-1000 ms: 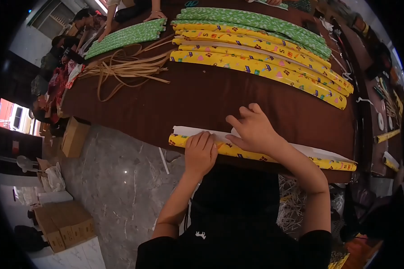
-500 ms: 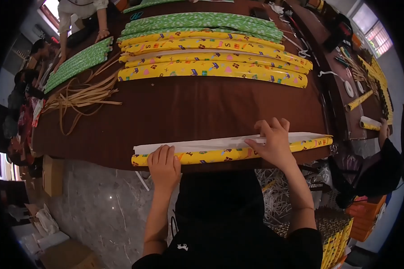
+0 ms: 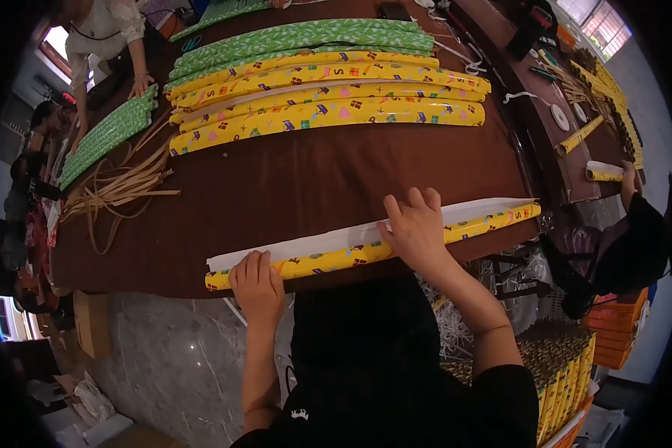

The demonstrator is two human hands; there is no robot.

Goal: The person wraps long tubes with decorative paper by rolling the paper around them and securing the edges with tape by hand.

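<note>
A partly rolled sheet of yellow printed wrapping paper (image 3: 328, 260) lies along the table's near edge, its white underside (image 3: 306, 243) showing as a strip on the far side. My left hand (image 3: 258, 285) is closed over the roll near its left end, fingers together on top and thumb at the side. Right of the middle, my right hand (image 3: 417, 231) rests over the paper with its fingers bent and spread apart. Its thumb lies by the white strip, and nothing shows gripped in it.
Yellow rolls (image 3: 336, 113) and green rolls (image 3: 306, 37) lie across the far table (image 3: 306, 175). Tan strips (image 3: 123, 190) sit at the left. A person's hand (image 3: 140, 85) touches green paper (image 3: 108, 138); another person's hand (image 3: 629, 178) is by a short yellow roll (image 3: 603, 172).
The view has turned, shifting the scene leftward. My right hand has slid a little left along the paper with its fingers still spread. My left hand stays near the roll's left end.
</note>
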